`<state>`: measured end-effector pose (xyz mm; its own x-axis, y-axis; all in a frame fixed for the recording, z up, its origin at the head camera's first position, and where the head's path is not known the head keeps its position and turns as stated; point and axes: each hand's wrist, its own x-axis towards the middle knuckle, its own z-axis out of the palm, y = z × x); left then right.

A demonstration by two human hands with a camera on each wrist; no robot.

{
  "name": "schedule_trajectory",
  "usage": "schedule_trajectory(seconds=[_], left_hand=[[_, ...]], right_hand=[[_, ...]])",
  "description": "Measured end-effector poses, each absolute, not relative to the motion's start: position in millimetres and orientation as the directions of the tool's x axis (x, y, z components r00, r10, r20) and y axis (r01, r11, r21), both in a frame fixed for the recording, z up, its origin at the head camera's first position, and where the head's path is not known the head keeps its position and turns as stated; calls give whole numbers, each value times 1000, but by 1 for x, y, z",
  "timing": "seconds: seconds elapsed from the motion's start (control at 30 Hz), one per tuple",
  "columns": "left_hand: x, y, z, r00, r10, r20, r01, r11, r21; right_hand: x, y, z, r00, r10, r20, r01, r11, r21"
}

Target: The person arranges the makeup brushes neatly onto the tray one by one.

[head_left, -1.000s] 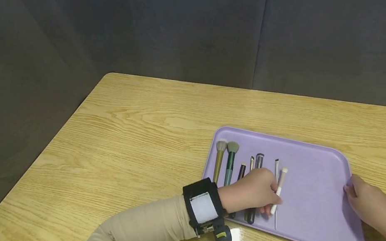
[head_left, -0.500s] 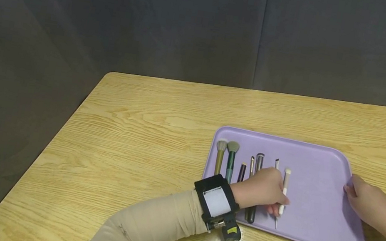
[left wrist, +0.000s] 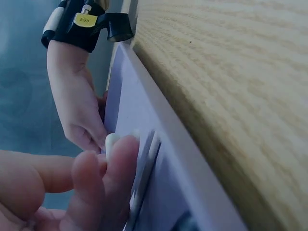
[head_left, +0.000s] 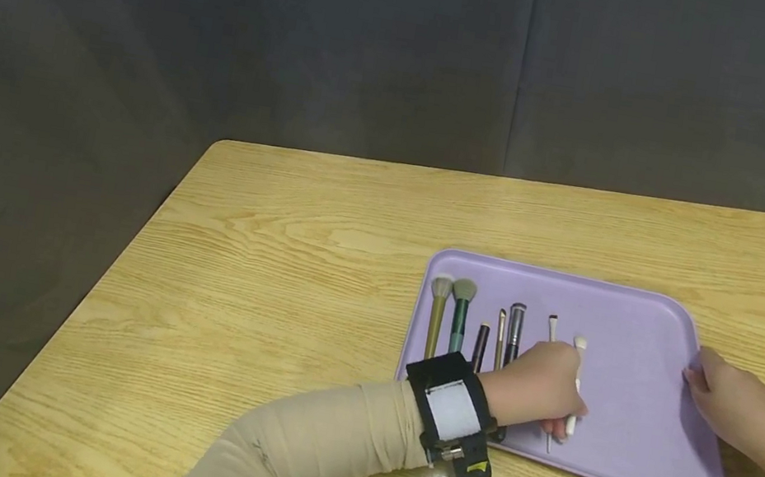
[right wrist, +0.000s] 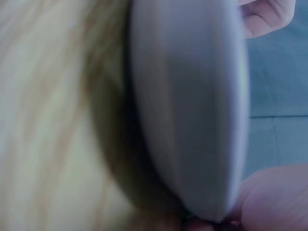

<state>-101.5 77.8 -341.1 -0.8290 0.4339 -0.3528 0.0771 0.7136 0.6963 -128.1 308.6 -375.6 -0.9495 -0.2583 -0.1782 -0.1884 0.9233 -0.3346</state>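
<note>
In the head view my left hand (head_left: 539,385) pinches a white makeup brush (head_left: 570,426) low on its handle, over the lilac tray (head_left: 637,387). The brush points away from me, and my fingers cover part of it. In the left wrist view, its white handle end (left wrist: 111,140) shows between thumb and fingers. Just left of it lies a thin white brush (head_left: 552,325), partly behind the hand. My right hand (head_left: 739,407) grips the tray's right rim, thumb on top. In the right wrist view the tray's edge (right wrist: 192,110) fills the middle and fingertips show beneath it.
Left on the tray lie a brush with an olive handle (head_left: 435,322), a green brush (head_left: 459,322), a short dark brush (head_left: 481,342), a slim gold brush (head_left: 501,332) and a black brush (head_left: 515,326). The wooden table (head_left: 272,271) extends to the left; a dark curtain (head_left: 383,47) hangs behind.
My left hand has moved a little to the right with the white makeup brush, widening its distance from the thin white brush. The right hand and the tray have stayed in place.
</note>
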Motion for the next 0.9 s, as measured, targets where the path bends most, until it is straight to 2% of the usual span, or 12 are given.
schedule_trajectory(seconds=[0.13,0.27,0.67,0.77,0.9], left_hand=[[-100,82,-342,-829,464,-314,205,773,601],[-97,84,-343,-837,469,-284,262,797,544],[-87,84,-345,-839,488,-241,312,794,522],[-87,81,-345,-834,490,-253,299,787,539],[-87,74,-343,-837,473,-274,223,753,620]], right_hand=[[-127,309,-373,-953,-258,-160,-195,924,-328],[-124,309,-372,-956,-251,-150,-192,927,-323],[-114,308,-374,-961,-246,-127,-192,924,-331],[-114,307,-376,-961,-250,-114,-199,919,-340],[-115,306,-377,-958,-267,-106,-216,912,-350]])
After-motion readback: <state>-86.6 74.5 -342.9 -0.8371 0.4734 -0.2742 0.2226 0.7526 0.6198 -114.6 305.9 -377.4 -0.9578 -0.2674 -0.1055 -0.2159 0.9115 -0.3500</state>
